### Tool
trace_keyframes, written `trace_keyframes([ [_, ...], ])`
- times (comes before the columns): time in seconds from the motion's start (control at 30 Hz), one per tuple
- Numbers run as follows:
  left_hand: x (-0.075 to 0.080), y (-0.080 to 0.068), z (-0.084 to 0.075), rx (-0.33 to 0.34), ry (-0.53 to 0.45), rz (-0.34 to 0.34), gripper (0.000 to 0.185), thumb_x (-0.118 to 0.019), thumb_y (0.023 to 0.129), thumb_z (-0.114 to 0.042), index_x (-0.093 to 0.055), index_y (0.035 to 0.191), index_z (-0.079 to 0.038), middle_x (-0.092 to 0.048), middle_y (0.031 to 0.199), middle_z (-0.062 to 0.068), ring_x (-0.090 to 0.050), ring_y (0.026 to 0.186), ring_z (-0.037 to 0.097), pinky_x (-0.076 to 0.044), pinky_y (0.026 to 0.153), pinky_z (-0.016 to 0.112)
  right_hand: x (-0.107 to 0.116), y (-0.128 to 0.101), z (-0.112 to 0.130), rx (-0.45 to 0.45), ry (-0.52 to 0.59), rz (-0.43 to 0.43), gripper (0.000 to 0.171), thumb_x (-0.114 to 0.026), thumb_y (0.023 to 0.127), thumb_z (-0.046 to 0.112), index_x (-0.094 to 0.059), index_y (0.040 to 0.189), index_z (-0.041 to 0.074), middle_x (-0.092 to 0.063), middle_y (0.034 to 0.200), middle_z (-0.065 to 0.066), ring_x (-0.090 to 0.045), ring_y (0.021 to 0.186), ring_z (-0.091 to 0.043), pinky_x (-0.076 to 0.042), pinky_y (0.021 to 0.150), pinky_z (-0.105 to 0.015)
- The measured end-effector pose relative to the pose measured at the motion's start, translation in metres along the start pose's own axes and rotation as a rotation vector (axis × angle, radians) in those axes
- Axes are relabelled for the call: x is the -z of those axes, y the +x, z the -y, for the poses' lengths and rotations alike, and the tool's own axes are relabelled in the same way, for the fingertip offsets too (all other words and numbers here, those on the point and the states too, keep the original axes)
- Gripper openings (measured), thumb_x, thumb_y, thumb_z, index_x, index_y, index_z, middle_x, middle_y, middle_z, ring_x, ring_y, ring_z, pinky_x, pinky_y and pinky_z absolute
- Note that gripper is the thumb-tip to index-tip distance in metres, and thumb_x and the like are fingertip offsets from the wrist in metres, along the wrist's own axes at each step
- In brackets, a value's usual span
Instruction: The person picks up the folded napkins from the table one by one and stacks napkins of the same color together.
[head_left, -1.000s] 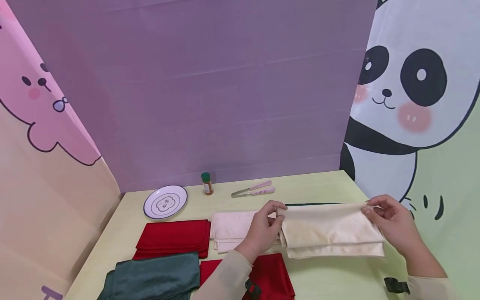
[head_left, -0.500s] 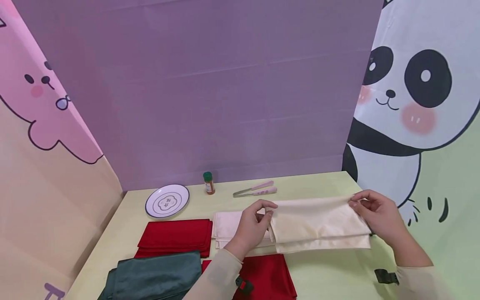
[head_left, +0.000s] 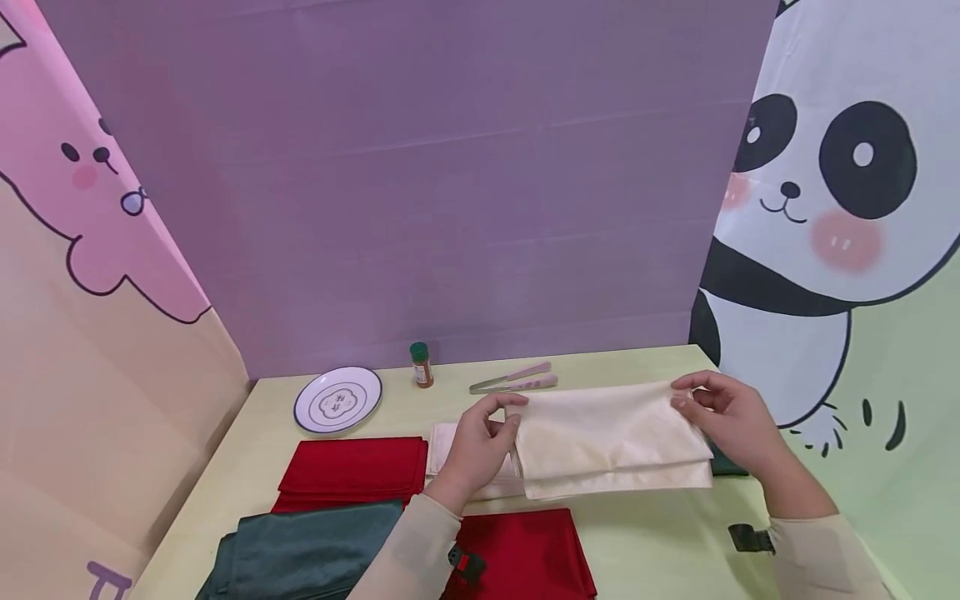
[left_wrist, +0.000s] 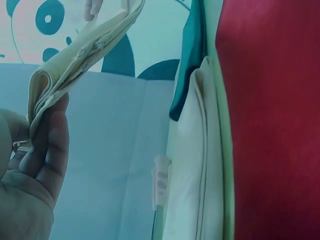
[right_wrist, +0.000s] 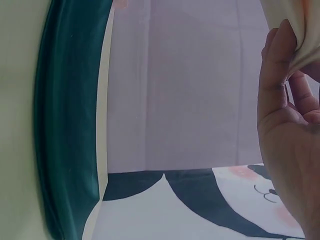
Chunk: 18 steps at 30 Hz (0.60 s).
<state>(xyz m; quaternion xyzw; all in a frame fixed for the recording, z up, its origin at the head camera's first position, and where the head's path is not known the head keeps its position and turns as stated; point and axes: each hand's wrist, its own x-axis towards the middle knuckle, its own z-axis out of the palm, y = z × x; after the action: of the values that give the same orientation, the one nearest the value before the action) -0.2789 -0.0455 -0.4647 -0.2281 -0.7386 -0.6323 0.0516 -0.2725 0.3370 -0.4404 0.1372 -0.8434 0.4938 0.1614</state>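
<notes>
A folded cream cloth (head_left: 611, 437) hangs in the air between both hands above the table (head_left: 645, 542). My left hand (head_left: 516, 410) pinches its left end and my right hand (head_left: 681, 398) pinches its right end. In the left wrist view the cream cloth (left_wrist: 75, 60) shows several layers, held by the left hand (left_wrist: 37, 150). The right wrist view shows the right hand (right_wrist: 292, 55) pinching the cream cloth (right_wrist: 287, 22) at the top corner. A stack of folded cream cloths (head_left: 448, 442) lies on the table, partly hidden behind the left hand.
A red cloth stack (head_left: 352, 471) lies left of the cream stack. A green cloth (head_left: 307, 550) and a red cloth (head_left: 525, 554) lie near the front edge. Another green cloth (head_left: 726, 462) lies under the right hand. A plate (head_left: 337, 400), a spice bottle (head_left: 422, 365) and tongs (head_left: 513, 379) sit at the back.
Both hands have carried the folded cream cloth to the left, so its left end now hangs over the cream stack. The green cloth at the right has come into sight.
</notes>
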Motion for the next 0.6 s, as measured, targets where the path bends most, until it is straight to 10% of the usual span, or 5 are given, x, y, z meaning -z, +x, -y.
trace_keyframes([
  [0.43,0.036,-0.002,0.0,-0.005,-0.045,0.039,0.048,-0.077,0.096,-0.009,-0.063,0.139,-0.025,-0.064,0.069,0.008,-0.057,0.058,0.013,-0.047,0.055,0.025,-0.021,0.02,0.012,0.059,0.184,0.066,0.033,-0.08,0.092,0.002,-0.068,0.123,0.0,-0.065,0.09,-0.004,-0.062,0.068,-0.01,-0.049,0.05,-0.032],
  [0.6,0.052,-0.001,-0.005,0.001,-0.068,0.062,0.052,-0.076,0.095,-0.003,-0.061,0.141,-0.021,-0.072,0.11,0.009,-0.075,0.078,0.022,-0.061,0.071,0.031,-0.03,0.025,0.017,0.048,0.217,0.113,0.04,-0.08,0.091,0.002,-0.066,0.128,-0.001,-0.069,0.091,-0.009,-0.063,0.068,-0.013,-0.052,0.053,-0.03],
])
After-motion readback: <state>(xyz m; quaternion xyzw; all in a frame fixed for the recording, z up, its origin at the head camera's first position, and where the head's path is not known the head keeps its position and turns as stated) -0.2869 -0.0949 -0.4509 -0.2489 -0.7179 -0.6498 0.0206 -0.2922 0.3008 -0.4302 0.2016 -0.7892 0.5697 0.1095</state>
